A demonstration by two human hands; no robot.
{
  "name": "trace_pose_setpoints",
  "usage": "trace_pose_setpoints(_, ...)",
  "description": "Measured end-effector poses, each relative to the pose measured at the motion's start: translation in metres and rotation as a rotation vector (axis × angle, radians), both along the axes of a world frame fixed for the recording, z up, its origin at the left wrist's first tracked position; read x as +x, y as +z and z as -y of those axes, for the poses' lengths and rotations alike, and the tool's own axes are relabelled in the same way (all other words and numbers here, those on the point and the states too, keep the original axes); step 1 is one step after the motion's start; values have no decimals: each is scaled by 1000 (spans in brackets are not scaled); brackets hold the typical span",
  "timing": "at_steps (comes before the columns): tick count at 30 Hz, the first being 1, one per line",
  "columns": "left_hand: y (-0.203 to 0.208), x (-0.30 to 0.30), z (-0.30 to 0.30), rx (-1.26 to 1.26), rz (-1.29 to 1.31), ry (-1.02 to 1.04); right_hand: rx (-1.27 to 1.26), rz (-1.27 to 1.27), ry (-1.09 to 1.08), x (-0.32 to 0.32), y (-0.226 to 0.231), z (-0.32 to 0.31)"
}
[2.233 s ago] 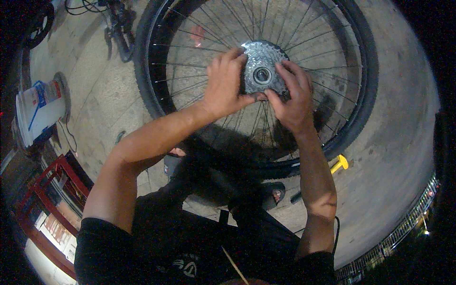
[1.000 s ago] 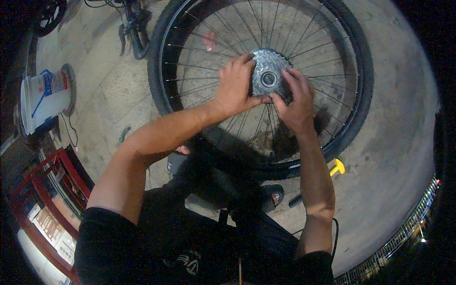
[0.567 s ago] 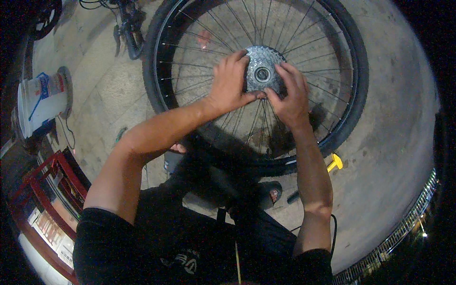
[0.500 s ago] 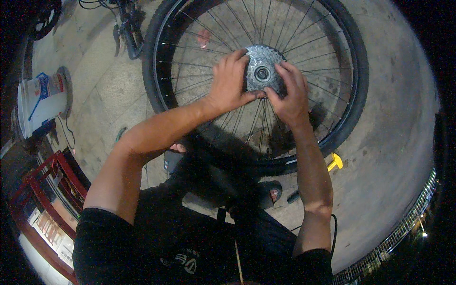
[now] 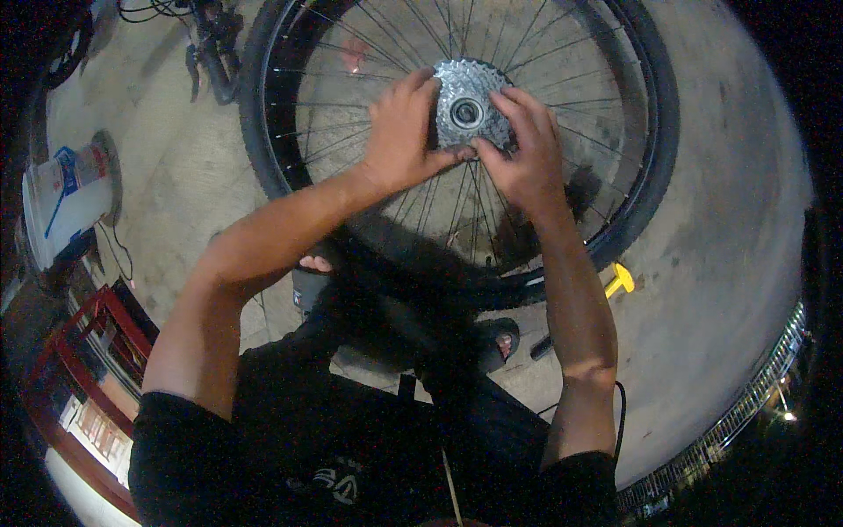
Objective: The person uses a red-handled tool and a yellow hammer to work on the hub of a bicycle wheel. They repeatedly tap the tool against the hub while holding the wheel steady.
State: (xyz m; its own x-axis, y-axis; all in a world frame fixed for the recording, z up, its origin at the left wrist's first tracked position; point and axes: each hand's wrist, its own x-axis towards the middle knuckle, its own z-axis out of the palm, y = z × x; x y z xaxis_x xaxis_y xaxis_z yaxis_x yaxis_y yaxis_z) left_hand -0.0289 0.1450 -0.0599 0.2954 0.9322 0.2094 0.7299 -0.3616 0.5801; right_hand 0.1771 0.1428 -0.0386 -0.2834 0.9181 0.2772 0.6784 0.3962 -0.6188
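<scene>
Pale floor [image 5: 720, 220] underlies a wheel [image 5: 261, 114], its cassette [image 5: 474, 90] clasped between left hand [image 5: 402, 127] and right hand [image 5: 529, 149], thumbs [image 5: 453, 156] nearly meeting, left elbow [image 5: 219, 277] bent.

The camera sits on the person's head, the left one of two side by side, and looks down at the floor [image 5: 720, 220]. It sees very wide, so straight things bend near its dark, round edge. The black shirt [image 5: 290, 448] is near, low down; the bike wheel [image 5: 662, 114] is farther out, its top cut off.
</scene>
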Motion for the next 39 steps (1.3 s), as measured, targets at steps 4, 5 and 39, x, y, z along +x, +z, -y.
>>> trace_pose_setpoints(4,-5,-1,1,18,-15,0,65,-18,17,2,-9,-1)
trace_pose_setpoints(5,-6,0,1,44,-16,1,66,-17,23,3,-8,-2)
trace_pose_setpoints(39,-5,-2,-4,65,-21,-32,-79,-254,-625,179,51,33)
